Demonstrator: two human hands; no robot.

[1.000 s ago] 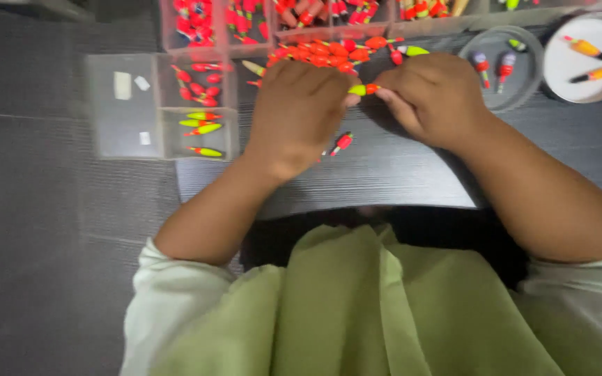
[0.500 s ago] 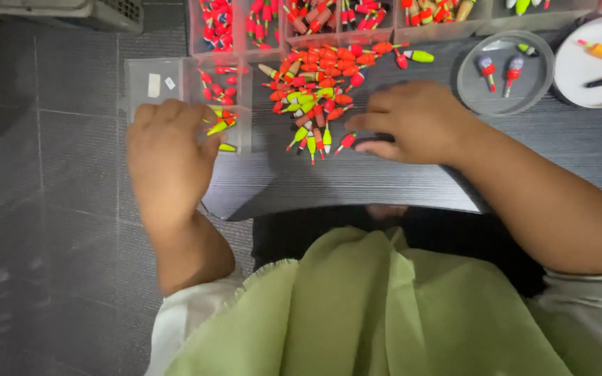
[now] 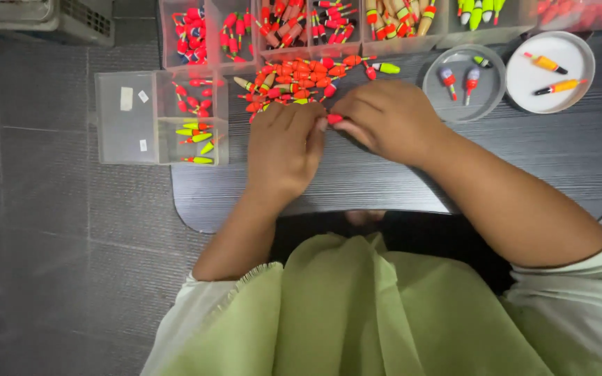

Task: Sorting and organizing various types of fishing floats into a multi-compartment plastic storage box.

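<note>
Since half a second ago the left hand (image 3: pixel 283 150) has come back from the small clear compartment box (image 3: pixel 128 118) at the table's left edge and now lies beside the right hand (image 3: pixel 391 118), the two nearly touching over the dark table (image 3: pixel 524 167).

In the head view, the only one there is, a small red fishing float (image 3: pixel 334 119) sits between the two hands, pinched at the fingertips. The right hand's fingers seem closed on it; whether the left also grips it or only steadies it I cannot tell, as the knuckles hide the tips. The float looks short and bright red-orange, mostly covered, with just one end showing.

The hands work right at the near edge of the loose pile of red floats (image 3: pixel 301 80), probably so pieces can be picked without reaching. The compartment box hangs partly off the table, with red floats in one cell and yellow-green floats (image 3: pixel 196 136) in the next, which suggests sorting by colour. Beyond the pile stands a long divided tray (image 3: pixel 447 43) of more floats. To the right, a grey round dish (image 3: pixel 432 87) and a white round dish (image 3: pixel 585 73) hold a few odd ones apart.
</note>
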